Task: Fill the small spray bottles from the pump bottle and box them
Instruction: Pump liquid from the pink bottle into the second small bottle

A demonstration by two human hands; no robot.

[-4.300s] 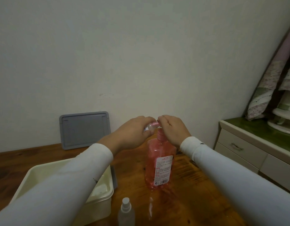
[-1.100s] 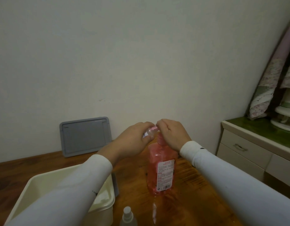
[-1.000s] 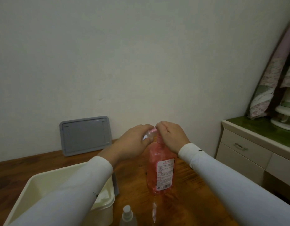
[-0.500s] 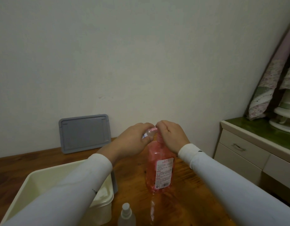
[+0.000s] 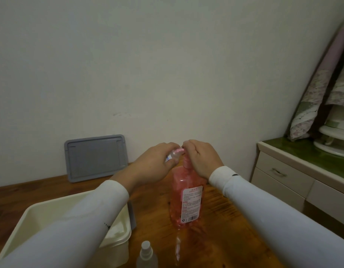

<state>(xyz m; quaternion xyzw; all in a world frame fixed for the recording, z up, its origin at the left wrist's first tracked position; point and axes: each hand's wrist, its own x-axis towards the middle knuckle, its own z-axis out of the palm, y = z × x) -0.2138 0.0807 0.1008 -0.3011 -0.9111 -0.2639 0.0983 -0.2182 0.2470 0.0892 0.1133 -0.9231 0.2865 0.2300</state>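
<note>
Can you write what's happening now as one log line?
left hand: holds small bottle | right hand: on pink pump bottle | step: filling

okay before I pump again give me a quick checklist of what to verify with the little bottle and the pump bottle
1. Small spray bottle gripped by the left hand: ok.
2. Its mouth meets the pump spout: cannot tell, fingers hide it.
3. Right hand on the pump head: ok.
4. Pump bottle upright on the table: ok.
5. Fill level in the small bottle: cannot tell.
6. Cream box open and beside the left arm: ok.
</note>
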